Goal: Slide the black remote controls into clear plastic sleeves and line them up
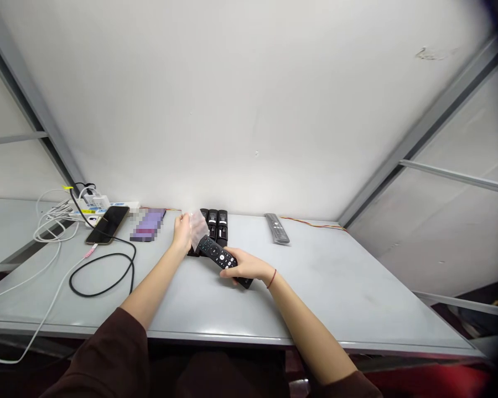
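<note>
My left hand pinches a clear plastic bag above the table. My right hand is shut around the lower end of a black TV remote control, which it holds tilted, buttons up. The remote's tip is close to the bag, and the two hands are a short way apart. Just behind them, several black remotes stand side by side against the wall, partly hidden by the bag and the held remote.
A grey remote lies to the right, near a red-and-yellow wire. On the left are a smartphone, a blurred purple item, a power strip and tangled white and black cables. The grey table's front edge runs below my arms.
</note>
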`<state>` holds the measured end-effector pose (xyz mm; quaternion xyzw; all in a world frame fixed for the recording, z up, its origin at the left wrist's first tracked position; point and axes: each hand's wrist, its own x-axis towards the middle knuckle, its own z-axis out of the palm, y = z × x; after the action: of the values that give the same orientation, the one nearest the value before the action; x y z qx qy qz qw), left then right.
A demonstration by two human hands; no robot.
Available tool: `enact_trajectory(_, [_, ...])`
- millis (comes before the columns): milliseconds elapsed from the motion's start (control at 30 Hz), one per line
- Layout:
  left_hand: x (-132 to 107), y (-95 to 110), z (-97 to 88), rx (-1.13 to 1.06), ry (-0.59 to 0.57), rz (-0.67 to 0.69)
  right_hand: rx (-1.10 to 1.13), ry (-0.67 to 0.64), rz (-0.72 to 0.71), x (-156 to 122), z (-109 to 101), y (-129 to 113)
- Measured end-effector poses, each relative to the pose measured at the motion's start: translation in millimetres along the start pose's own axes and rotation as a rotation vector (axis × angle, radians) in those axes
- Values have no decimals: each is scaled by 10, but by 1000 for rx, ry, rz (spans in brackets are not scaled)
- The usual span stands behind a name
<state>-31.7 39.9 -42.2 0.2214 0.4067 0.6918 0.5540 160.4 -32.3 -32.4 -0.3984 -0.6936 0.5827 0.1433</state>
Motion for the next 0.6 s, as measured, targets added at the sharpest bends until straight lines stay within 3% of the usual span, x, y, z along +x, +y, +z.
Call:
enact_trajectory(400, [-247, -155, 152, -84, -61, 22, 81, 90, -40, 68, 42, 63])
enact_trajectory(600, [-418, -285, 238, -171, -82, -9, 228, 255, -15, 128, 155, 16])
